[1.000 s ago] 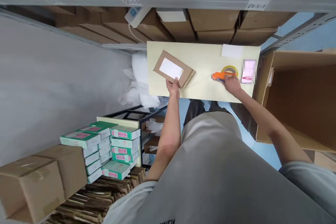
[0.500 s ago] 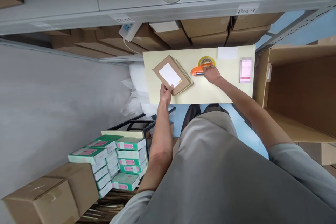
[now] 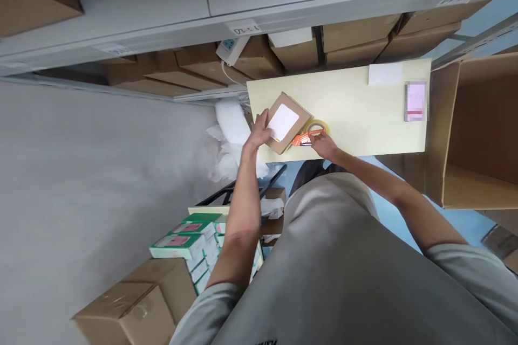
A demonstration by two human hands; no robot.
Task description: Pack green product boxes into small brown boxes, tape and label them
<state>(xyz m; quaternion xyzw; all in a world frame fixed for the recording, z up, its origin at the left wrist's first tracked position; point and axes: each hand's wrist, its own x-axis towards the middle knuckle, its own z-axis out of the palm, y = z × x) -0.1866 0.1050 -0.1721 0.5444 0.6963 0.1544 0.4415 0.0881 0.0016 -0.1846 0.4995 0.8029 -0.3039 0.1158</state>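
Note:
A flat cardboard box [image 3: 292, 133] with a white label [image 3: 284, 122] lies askew over the left part of the cream tabletop [image 3: 356, 118]. My left hand [image 3: 258, 132] grips its left edge, the thumb on top beside the label. My right hand [image 3: 324, 145] is closed around the handle of an orange tape dispenser [image 3: 300, 139], which carries a yellow tape roll [image 3: 326, 125]. The front of the dispenser meets the box's lower right edge in this view; whether it touches is unclear.
A white paper [image 3: 384, 74] and a pink pixelated item [image 3: 415, 101] lie on the right of the table. Beside it stands a large open carton [image 3: 439, 135]. A shelf [image 3: 162, 38] spans the back. Green-and-white boxes [image 3: 178, 246] are stacked lower left, near bubble wrap [image 3: 232, 124].
The tape dispenser has come nearer to me and against the box's right side. My left hand has shifted from the box's near edge to its left edge. The view has shifted.

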